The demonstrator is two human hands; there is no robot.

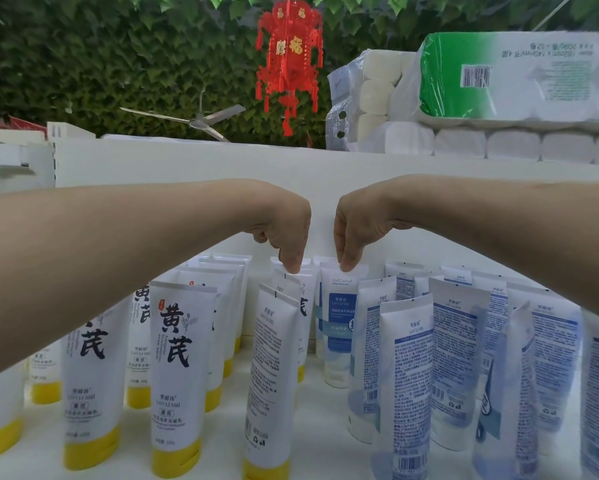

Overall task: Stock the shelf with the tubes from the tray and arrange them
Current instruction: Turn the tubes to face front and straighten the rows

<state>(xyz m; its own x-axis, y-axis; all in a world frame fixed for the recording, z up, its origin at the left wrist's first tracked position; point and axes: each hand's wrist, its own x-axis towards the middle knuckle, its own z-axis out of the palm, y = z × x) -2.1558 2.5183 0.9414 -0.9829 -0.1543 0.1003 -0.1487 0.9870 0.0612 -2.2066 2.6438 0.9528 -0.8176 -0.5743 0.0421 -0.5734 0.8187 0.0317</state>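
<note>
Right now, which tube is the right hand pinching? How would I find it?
Look at the white shelf full of standing tubes, yellow caps left, pale blue ones right. Go to the back row where the two groups meet, under the right hand. It pinches the blue-label tube, the only blue one showing its front; its neighbours show fine-print backs.

A red lantern (288,60) hangs above the hands before a leafy wall (83,57); fan (190,122) up-left of them, tissue packs (481,95) up-right.
</note>
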